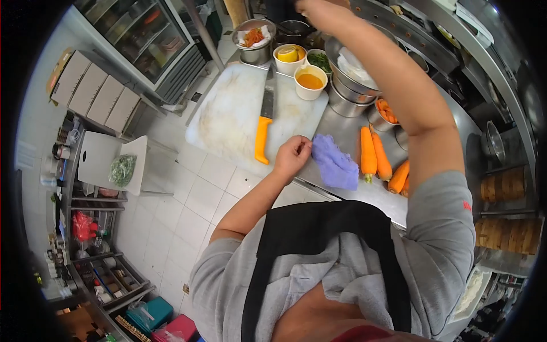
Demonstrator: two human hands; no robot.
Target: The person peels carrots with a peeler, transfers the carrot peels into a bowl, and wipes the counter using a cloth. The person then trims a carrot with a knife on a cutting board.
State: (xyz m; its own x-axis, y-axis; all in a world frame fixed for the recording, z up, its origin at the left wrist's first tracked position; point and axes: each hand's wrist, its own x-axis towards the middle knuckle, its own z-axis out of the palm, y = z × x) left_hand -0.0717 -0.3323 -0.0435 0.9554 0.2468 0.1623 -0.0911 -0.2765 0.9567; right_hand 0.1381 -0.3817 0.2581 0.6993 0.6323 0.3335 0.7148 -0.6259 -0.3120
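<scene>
My left hand (293,156) rests at the near right corner of the white cutting board (225,108), its fingers curled in. Right beside it lies a crumpled purple cloth (335,164); whether the fingers grip anything is hidden. A knife (265,122) with a yellow handle lies on the board, blade pointing away from me. My right arm stretches far forward over the counter. Only part of my right hand (310,7) shows at the top edge, so its fingers and anything in them are hard to make out.
Whole carrots (368,151) lie right of the cloth, near cut carrot in a metal container (386,112). Beyond the board stand a cup of orange liquid (309,81), a tub with lemon (289,56), chopped greens (319,60), stacked metal pots (348,97) and a bowl of carrot shreds (254,39).
</scene>
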